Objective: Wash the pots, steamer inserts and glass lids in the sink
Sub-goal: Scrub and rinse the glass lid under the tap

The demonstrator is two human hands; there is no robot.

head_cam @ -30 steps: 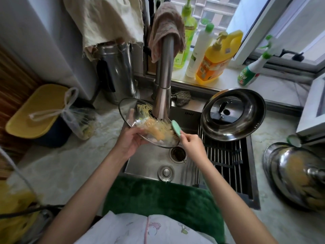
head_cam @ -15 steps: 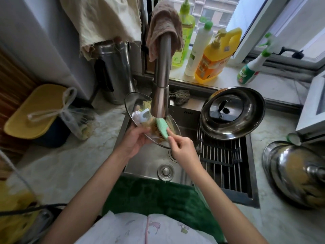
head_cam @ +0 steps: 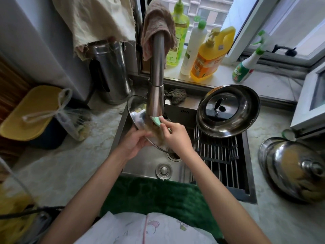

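A glass lid (head_cam: 136,111) with a steel rim is tilted over the sink (head_cam: 146,161), right under the faucet (head_cam: 156,71). My left hand (head_cam: 134,143) grips its near edge from below. My right hand (head_cam: 173,136) pinches a green sponge (head_cam: 155,120) against the lid's face, beside the faucet head. Part of the lid is hidden behind the faucet and my hands. A second lid (head_cam: 228,110), steel with a glass centre, lies upside down on the black drying rack (head_cam: 216,152) over the right half of the sink.
A steel pot lid with a knob (head_cam: 297,168) lies on the right counter. Detergent bottles (head_cam: 209,55) and a spray bottle (head_cam: 246,66) stand on the windowsill. A steel kettle (head_cam: 110,73), a yellow bin (head_cam: 29,111) and a tied plastic bag (head_cam: 73,120) occupy the left counter.
My right hand has slid the sponge leftwards across the lid, from its right rim to under the faucet. The lid has tilted and shifted slightly with my left hand.
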